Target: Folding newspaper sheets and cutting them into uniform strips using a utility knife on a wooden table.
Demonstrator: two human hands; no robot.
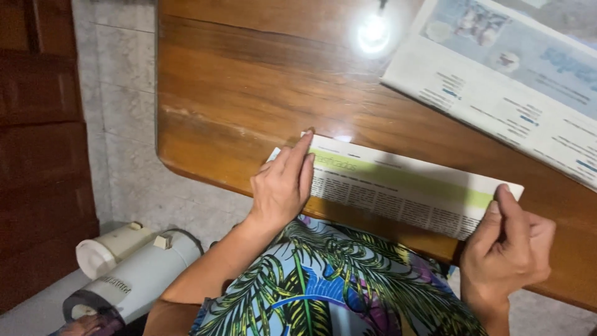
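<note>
A folded strip of newspaper (398, 190) with a green band lies along the near edge of a glossy wooden table (249, 81). My left hand (283, 183) rests flat on the strip's left end, fingers together and pressing down. My right hand (507, 246) pinches the strip's right corner between thumb and fingers at the table's edge. Below the strip my leaf-patterned clothing (329, 286) fills the bottom of the view.
A larger folded newspaper (497, 81) lies at the table's far right. A lamp's glare (373, 32) reflects near the top. On the tiled floor at the lower left stand two white cylindrical containers (130, 267). A dark wooden door (37, 143) fills the left edge.
</note>
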